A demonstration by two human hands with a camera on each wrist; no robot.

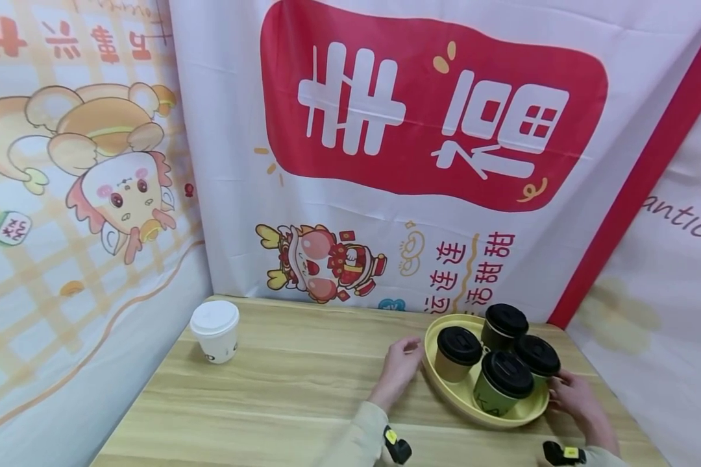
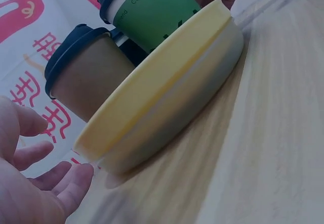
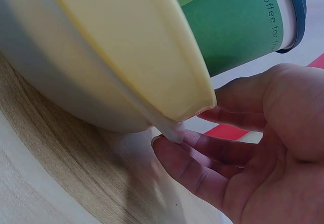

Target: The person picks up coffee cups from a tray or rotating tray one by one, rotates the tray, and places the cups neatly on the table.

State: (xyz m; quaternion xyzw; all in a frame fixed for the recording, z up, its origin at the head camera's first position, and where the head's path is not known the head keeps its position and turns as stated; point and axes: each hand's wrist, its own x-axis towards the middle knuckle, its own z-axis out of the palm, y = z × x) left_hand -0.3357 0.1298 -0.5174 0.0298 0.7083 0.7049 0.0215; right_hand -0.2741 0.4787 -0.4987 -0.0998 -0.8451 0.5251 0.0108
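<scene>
A round yellow tray (image 1: 526, 411) stands on the table at the right, with several black-lidded paper coffee cups in it. A brown cup (image 1: 452, 366) is at its left, a green cup (image 1: 493, 394) at the front, another green cup (image 1: 539, 359) at the right, and a dark cup (image 1: 498, 335) at the back. My left hand (image 1: 401, 363) is at the tray's left edge, fingers loosely bent and apart, holding nothing. At the right edge, my right hand (image 3: 273, 138) grips the tray's rim, fingertips under its lip.
A white lidded paper cup (image 1: 217, 337) stands alone at the table's left back edge. Printed cloths hang behind and at both sides of the wooden table (image 1: 304, 370). A black strap with a yellow mark (image 1: 391, 436) sits on each wrist.
</scene>
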